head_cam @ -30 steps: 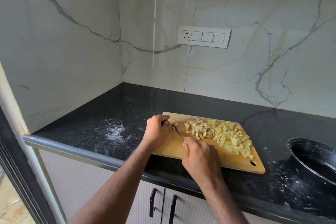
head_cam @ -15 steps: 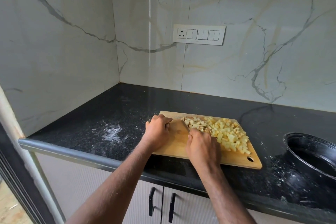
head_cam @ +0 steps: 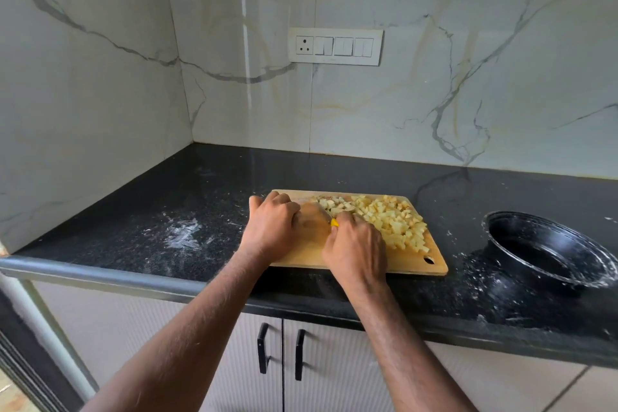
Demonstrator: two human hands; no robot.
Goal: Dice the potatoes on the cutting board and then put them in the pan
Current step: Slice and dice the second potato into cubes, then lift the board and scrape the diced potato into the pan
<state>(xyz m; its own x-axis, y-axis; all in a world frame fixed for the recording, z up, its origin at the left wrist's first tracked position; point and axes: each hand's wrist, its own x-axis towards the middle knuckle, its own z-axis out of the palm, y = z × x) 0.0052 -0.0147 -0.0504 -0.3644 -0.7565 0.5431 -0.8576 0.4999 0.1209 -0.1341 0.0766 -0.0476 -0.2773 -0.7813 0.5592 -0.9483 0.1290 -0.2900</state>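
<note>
potatoes (head_cam: 388,221) lie diced on the cutting board (head_cam: 307,251); pan (head_cam: 548,251) right. left hand (head_cam: 272,226) curled, empty; right hand (head_cam: 357,249) grips the knife (head_cam: 329,216), blade now nearer the heap.

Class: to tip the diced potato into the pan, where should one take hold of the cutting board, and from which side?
Grip the cutting board at its bare left end, coming from the left. The diced potato is heaped toward the right end nearest the pan.
</note>
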